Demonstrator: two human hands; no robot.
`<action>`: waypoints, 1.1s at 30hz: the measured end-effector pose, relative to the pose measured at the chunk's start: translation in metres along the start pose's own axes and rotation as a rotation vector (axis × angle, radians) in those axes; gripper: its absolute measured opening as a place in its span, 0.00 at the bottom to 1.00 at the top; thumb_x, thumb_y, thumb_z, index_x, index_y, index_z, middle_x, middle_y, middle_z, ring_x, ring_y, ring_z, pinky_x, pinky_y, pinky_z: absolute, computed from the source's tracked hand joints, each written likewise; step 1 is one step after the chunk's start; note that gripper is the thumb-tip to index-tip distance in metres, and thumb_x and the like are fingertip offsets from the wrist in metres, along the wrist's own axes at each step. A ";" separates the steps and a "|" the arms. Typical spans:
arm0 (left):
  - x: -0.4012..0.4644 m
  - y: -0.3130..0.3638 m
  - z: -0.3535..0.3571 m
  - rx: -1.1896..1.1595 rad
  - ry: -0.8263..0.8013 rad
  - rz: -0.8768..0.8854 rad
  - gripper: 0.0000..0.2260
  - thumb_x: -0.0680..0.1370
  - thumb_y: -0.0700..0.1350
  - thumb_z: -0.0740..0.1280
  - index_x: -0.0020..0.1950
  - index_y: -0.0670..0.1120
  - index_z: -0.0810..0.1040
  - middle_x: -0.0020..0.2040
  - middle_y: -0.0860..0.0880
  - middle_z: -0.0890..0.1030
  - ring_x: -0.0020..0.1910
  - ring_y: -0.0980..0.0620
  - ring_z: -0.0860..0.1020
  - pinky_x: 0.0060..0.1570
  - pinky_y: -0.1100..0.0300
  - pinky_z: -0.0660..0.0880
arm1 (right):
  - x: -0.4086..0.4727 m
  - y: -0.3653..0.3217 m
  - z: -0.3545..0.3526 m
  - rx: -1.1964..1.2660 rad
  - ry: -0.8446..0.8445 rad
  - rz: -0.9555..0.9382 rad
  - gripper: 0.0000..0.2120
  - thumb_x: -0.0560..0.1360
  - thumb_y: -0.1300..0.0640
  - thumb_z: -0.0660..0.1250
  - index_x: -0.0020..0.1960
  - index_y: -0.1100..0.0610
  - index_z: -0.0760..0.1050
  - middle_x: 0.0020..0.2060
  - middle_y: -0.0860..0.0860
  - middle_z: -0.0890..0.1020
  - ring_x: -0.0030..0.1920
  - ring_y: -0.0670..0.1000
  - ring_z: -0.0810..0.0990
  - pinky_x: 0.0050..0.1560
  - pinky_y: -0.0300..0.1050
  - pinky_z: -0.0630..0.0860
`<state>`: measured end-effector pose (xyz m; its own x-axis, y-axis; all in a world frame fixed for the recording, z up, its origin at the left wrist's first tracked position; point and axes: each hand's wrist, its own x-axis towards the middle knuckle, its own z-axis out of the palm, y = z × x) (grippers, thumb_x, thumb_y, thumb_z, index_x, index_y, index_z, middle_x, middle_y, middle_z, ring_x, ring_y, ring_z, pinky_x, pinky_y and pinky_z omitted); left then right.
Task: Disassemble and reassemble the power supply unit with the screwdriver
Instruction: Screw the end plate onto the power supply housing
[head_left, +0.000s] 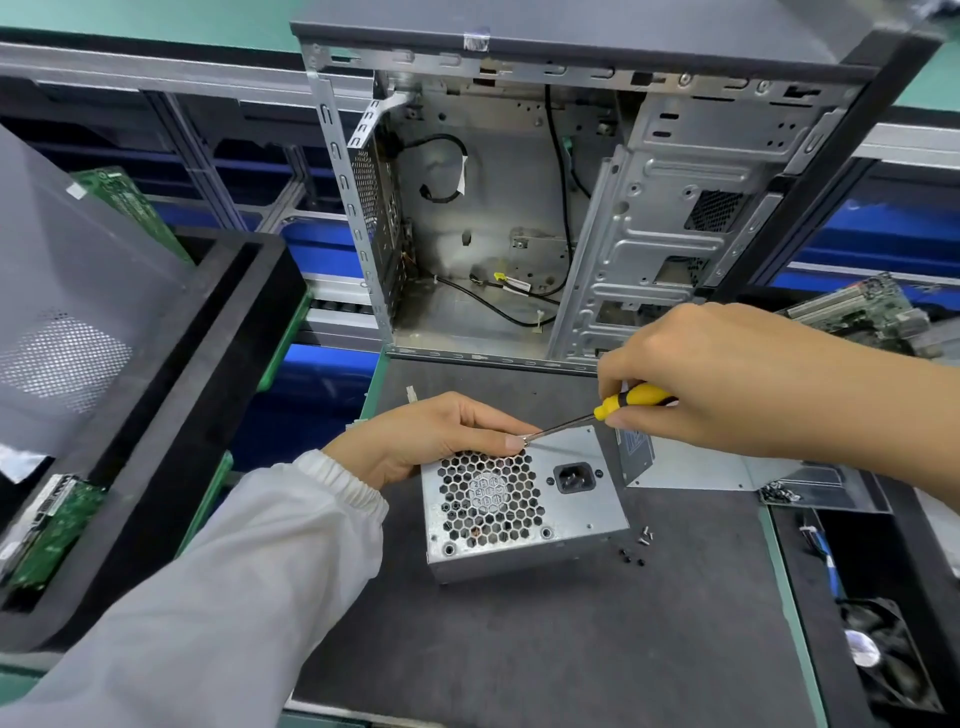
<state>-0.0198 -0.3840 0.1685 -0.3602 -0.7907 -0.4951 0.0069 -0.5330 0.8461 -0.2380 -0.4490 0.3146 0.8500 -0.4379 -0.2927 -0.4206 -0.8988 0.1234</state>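
The grey power supply unit (582, 506) lies on the dark mat, its honeycomb fan grille and black power socket facing up. My left hand (441, 434) rests on its far left corner, and its fingertips pinch a small silver screw against the screwdriver tip. My right hand (727, 379) grips the yellow-and-black screwdriver (631, 400) by the handle. The thin shaft slants down-left to the unit's top edge. A few loose screws (638, 545) lie on the mat beside the unit's right side.
An open, emptied computer case (519, 208) stands behind the unit. A metal cover plate (727, 470) with a heap of screws lies to the right. Black foam trays with circuit boards (47, 540) sit left, a fan (883, 654) at the lower right.
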 end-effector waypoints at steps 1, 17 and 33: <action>0.001 0.000 0.000 0.002 0.000 -0.002 0.15 0.74 0.44 0.72 0.60 0.47 0.83 0.56 0.43 0.84 0.53 0.48 0.83 0.51 0.61 0.79 | 0.002 -0.003 -0.003 -0.052 -0.001 -0.017 0.09 0.77 0.42 0.58 0.50 0.44 0.73 0.42 0.42 0.74 0.39 0.47 0.70 0.33 0.41 0.63; 0.004 -0.004 -0.002 0.104 0.073 0.029 0.15 0.73 0.48 0.72 0.59 0.48 0.83 0.56 0.51 0.84 0.59 0.55 0.80 0.57 0.66 0.72 | 0.045 -0.041 -0.045 -0.576 0.017 -0.203 0.22 0.76 0.61 0.64 0.31 0.56 0.53 0.26 0.51 0.59 0.24 0.49 0.56 0.26 0.38 0.53; 0.001 -0.006 0.001 0.036 0.085 0.002 0.12 0.77 0.36 0.67 0.56 0.48 0.85 0.52 0.43 0.85 0.48 0.51 0.83 0.47 0.62 0.79 | 0.046 -0.033 -0.034 -0.534 -0.140 -0.146 0.19 0.77 0.43 0.63 0.45 0.56 0.60 0.32 0.50 0.64 0.30 0.51 0.69 0.25 0.42 0.56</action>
<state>-0.0213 -0.3819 0.1633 -0.2794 -0.8156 -0.5068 -0.0262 -0.5211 0.8531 -0.1747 -0.4400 0.3294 0.8217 -0.3347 -0.4612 -0.0524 -0.8503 0.5236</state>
